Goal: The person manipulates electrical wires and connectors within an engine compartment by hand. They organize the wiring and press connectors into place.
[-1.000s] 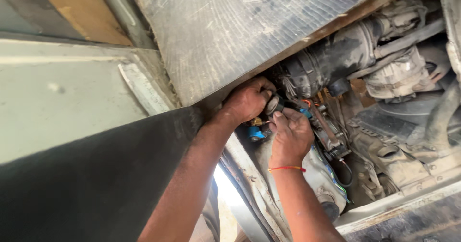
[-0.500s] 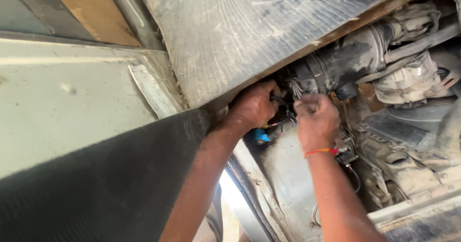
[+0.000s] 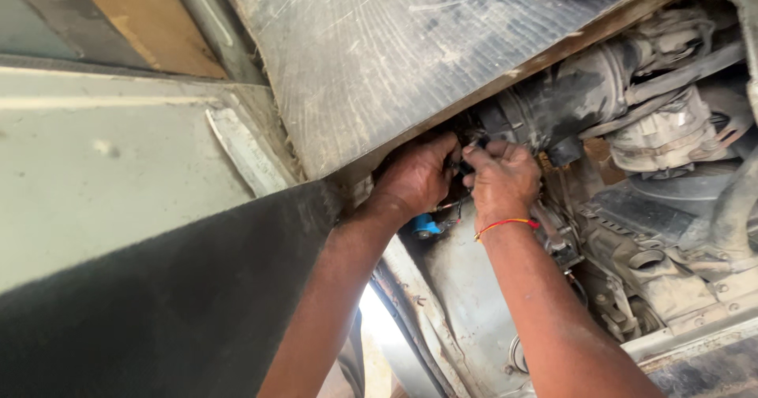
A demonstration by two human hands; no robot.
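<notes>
Down in the engine bay, both hands pinch one small dark fitting.
Left hand [image 3: 417,178] and right hand [image 3: 502,182] close together on the fitting [image 3: 467,147]; it looks stiff, greasy, best gripped at its body.

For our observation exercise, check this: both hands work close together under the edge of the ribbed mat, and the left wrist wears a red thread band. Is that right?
One detail is wrong. The head view shows the red thread band on the right hand, not the left hand. Both hands do work close together under the edge of the ribbed mat.

Ribbed mat [image 3: 379,58] overhangs above; black hose [image 3: 568,98] crowds the hands' [image 3: 462,178] right.
</notes>
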